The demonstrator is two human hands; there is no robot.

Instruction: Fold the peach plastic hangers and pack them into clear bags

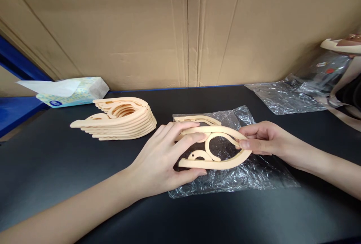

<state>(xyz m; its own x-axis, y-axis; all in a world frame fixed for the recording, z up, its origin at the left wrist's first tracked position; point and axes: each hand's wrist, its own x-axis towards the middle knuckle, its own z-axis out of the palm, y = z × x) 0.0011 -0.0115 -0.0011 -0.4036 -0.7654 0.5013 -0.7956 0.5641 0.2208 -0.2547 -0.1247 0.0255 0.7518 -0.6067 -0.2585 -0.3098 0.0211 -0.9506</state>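
A peach-coloured plastic folding hanger [222, 165], folded into a pointed oval with a curled hook inside, is held between both hands above a clear plastic bag [239, 184]. My left hand [166, 157] spans its left end, fingers on the upper arm and thumb by the lower one. With thumb and fingers, my right hand [262, 140] pinches the rounded right end. Behind it, another peach hanger piece [197, 118] lies at the bag, partly hidden by my left hand. To the left stands a neat stack of matching folded hangers [126, 125].
A tissue pack [76, 91] with a tissue sticking out lies at the back left. More clear plastic wrapping [287, 95] and a strap sit at the back right. Cardboard [141, 29] walls off the far edge of the black table [113, 214].
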